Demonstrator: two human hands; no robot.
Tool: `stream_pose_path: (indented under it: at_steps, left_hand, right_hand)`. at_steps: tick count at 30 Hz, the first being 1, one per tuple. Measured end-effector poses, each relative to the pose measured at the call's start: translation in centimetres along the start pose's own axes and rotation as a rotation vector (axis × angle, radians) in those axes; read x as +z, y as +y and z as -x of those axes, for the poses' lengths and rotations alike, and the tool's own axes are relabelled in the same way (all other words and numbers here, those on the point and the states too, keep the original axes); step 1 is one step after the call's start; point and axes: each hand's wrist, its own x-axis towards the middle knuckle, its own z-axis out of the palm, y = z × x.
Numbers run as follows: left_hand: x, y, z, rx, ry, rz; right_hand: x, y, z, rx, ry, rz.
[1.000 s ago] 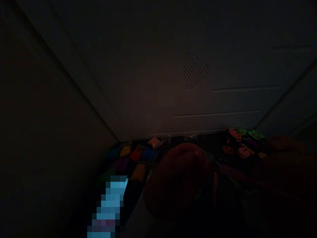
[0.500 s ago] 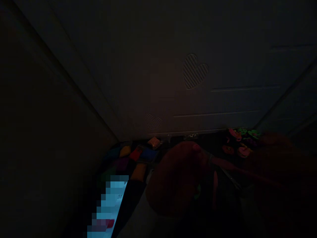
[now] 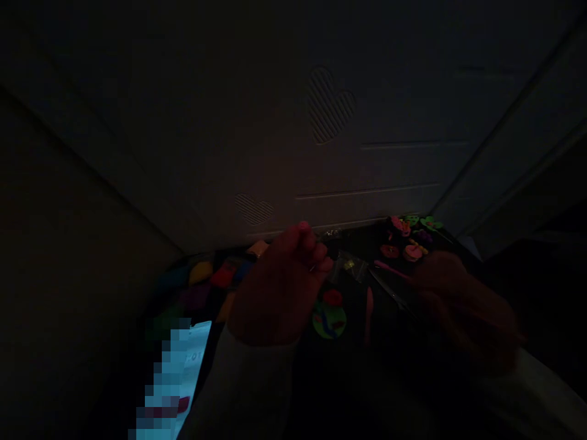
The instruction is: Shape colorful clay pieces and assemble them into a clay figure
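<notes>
Head view: right hand [image 3: 465,308] curled round thin pink plastic-looking stick tool [image 3: 391,269]; likely light, stiff; best held mid-stick. Left hand [image 3: 279,290] half-curled; cannot tell if holding anything.

The left hand [image 3: 284,290] is raised with its palm turned up, fingers curled inward toward the right hand [image 3: 463,311], its wrist emerging from a pale-sleeved left forearm [image 3: 252,385]. Well apart, the right hand is bent in a grip, blurred and dim, its sleeved right forearm [image 3: 545,379] angling in from behind.
</notes>
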Motion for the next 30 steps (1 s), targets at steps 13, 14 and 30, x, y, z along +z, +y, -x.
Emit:
stream_pose_path:
  at_steps: [13, 14, 30]
  left_hand:
    - [0.5, -0.3, 0.4, 0.026, 0.021, -0.055]
    - [0.6, -0.3, 0.4, 0.031, 0.028, -0.06]
    - [1.3, -2.3, 1.7, 0.077, 0.056, -0.402]
  right_hand:
    - [4.7, 5.1, 9.9, 0.189, -0.446, 0.443]
    - [4.6, 5.2, 10.0, 0.189, -0.456, 0.446]
    - [0.3, 7.9, 12.3, 0.493, -0.539, 0.386]
